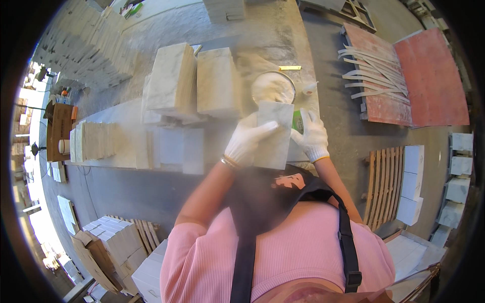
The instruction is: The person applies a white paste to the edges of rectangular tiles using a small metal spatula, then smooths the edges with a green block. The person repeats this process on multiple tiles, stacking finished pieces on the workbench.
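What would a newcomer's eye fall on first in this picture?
Probably the pale tile at the centre, held in the white-gloved left hand, with a green object at the gloved right hand beside it. Next, likely the red boards at upper right, one strewn with white strips.

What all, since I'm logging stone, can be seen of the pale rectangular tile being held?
The pale grey rectangular tile looks like stone, faintly veined. Its broad side faces the camera, its far end overlapping the round bowl of white material in view. The white-gloved left hand grips its left side, thumb across the face. Whether the gloved right hand touches it is unclear.
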Motion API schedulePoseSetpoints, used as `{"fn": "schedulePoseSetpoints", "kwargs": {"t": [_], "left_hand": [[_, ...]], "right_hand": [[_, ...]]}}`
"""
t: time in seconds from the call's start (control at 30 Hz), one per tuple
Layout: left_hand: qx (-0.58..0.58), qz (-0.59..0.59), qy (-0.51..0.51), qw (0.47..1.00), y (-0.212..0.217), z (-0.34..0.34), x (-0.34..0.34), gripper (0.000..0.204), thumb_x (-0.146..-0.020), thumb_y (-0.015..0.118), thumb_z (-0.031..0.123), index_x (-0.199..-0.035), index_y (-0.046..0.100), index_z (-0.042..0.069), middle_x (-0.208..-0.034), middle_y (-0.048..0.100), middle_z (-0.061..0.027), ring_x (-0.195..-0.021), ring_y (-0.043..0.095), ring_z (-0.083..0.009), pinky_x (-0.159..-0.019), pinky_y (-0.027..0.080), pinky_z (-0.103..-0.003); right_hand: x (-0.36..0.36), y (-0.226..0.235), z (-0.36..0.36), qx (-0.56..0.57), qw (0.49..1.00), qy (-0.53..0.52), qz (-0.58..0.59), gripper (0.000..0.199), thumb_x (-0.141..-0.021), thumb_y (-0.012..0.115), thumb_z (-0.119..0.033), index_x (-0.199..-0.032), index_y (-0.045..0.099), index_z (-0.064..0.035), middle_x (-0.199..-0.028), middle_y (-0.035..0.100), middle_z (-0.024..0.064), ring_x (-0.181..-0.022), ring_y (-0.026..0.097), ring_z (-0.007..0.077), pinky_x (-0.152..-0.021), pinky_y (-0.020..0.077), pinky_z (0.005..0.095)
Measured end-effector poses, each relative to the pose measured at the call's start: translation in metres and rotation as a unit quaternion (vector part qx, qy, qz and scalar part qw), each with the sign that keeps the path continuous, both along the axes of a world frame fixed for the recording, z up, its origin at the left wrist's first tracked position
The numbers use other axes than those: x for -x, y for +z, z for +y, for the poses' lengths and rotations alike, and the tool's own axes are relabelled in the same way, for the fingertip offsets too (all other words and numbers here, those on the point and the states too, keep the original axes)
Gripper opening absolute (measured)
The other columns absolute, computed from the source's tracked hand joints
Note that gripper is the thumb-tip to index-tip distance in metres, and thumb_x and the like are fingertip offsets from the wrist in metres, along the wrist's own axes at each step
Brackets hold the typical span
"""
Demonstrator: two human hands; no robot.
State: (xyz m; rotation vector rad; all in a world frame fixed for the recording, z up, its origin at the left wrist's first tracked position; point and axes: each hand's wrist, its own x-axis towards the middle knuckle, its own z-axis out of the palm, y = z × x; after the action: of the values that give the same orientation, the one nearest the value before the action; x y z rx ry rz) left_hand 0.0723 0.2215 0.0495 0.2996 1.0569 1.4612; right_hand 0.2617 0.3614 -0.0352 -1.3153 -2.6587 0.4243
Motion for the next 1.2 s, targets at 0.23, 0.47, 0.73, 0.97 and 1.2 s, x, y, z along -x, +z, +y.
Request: {"fn": "schedulePoseSetpoints", "kwargs": {"t": [0.23, 0.47, 0.73, 0.97, 1.2], "left_hand": [[0.011, 0.114, -0.079, 0.99, -0.003, 0.019, 0.0, 0.042, -0.092, 0.071, 0.017, -0.129, 0.062, -0.002, -0.114, 0.069, -0.0055, -0.099, 0.064, -0.0124, -0.089, 0.052, -0.03], [-0.004, 0.163, -0.185, 0.969, -0.004, 0.046, -0.018, 0.046, -0.09, 0.073, 0.02, -0.129, 0.063, 0.0, -0.115, 0.07, -0.0057, -0.101, 0.064, -0.0129, -0.091, 0.052, -0.032], [-0.041, 0.338, -0.397, 0.852, -0.047, 0.101, -0.043, 0.041, -0.09, 0.071, 0.033, -0.118, 0.07, 0.003, -0.1, 0.073, -0.0096, -0.093, 0.066, -0.0145, -0.085, 0.053, -0.032], [-0.047, 0.572, -0.452, 0.683, -0.092, 0.145, -0.079, 0.052, -0.084, 0.07, 0.051, -0.108, 0.074, 0.006, -0.097, 0.074, -0.0169, -0.087, 0.071, -0.033, -0.078, 0.054, -0.045], [-0.027, 0.684, -0.438, 0.582, -0.1, 0.152, -0.095, 0.065, -0.077, 0.077, 0.046, -0.132, 0.063, 0.013, -0.108, 0.072, -0.0168, -0.097, 0.069, -0.033, -0.084, 0.053, -0.047]], "right_hand": [[-0.007, -0.017, 0.001, -0.035, 0.999, -0.004, -0.013, 0.065, -0.074, 0.076, -0.026, -0.136, 0.059, -0.0124, -0.135, 0.059, 0.0142, -0.114, 0.061, 0.0368, -0.094, 0.0524, 0.0456], [-0.076, -0.017, 0.004, 0.068, 0.969, -0.134, 0.195, 0.067, -0.076, 0.076, -0.026, -0.139, 0.058, -0.011, -0.139, 0.059, 0.0134, -0.123, 0.06, 0.0311, -0.104, 0.0481, 0.0391], [-0.142, -0.018, 0.003, 0.334, 0.773, -0.251, 0.478, 0.068, -0.084, 0.066, -0.017, -0.148, 0.049, -0.0015, -0.143, 0.057, 0.0103, -0.127, 0.055, 0.0208, -0.108, 0.0408, 0.0324], [-0.158, -0.03, 0.0, 0.422, 0.656, -0.268, 0.565, 0.067, -0.086, 0.06, -0.016, -0.149, 0.046, -0.0001, -0.141, 0.057, 0.0111, -0.124, 0.056, 0.0198, -0.104, 0.0446, 0.032], [-0.155, -0.052, 0.001, 0.446, 0.637, -0.257, 0.574, 0.07, -0.085, 0.062, -0.021, -0.149, 0.045, 0.0016, -0.141, 0.056, 0.0107, -0.127, 0.054, 0.0198, -0.107, 0.042, 0.0327]]}}
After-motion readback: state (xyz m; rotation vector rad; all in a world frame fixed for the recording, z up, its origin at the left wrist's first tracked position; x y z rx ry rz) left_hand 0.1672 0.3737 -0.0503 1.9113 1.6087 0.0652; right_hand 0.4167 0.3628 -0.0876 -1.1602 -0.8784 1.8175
